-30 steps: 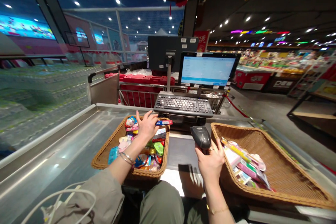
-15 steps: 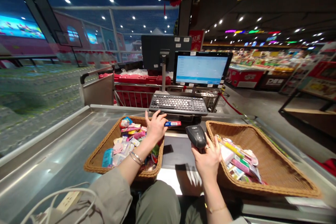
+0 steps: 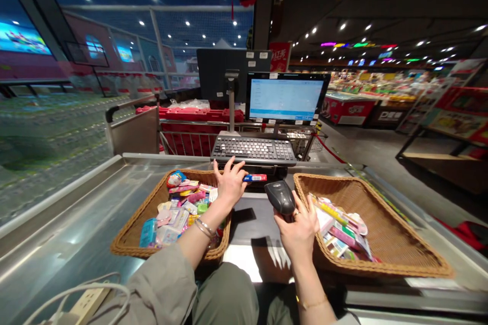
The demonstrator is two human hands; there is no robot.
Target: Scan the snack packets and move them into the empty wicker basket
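Between thumb and fingers, my left hand pinches a small, narrow blue-and-red packet with a white label; its exact kind is unclear. That hand hovers at the right rim of the left wicker basket, which holds many small colourful packaged goods. My right hand is wrapped round the handle of a black barcode scanner, whose head points toward the packet from a short distance. Just right of this hand stands the right wicker basket, with a smaller heap of packaged items at its left end.
Behind the baskets are a black keyboard and a lit checkout screen. A metal counter runs along the left, with a power strip and white cables near my sleeve. Shopping carts stand beyond.
My left hand has shifted slightly right relative to the left basket, bringing the packet closer to the scanner. The camera view has turned a little to the right. Both grips stay the same.
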